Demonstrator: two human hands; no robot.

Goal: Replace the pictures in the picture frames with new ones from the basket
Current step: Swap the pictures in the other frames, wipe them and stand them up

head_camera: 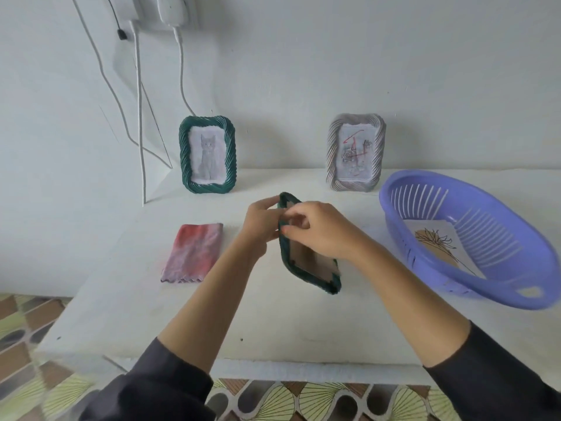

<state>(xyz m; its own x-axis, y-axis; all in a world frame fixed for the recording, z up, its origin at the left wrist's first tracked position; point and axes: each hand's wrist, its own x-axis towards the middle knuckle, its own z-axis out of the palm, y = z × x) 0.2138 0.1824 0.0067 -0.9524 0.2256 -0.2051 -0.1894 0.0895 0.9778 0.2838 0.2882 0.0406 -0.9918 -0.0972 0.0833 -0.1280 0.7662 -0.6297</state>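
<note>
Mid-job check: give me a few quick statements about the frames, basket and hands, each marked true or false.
1. The left hand and right hand hold a third frame, its cardboard back showing. True.
2. The basket is empty. False: a flower drawing lies in it.
3. The cat picture sits in the grey frame. False: it sits in the standing green frame.
4. A red cloth lies on the table left of the third frame. True.

This is a home (patterned floor tiles).
</note>
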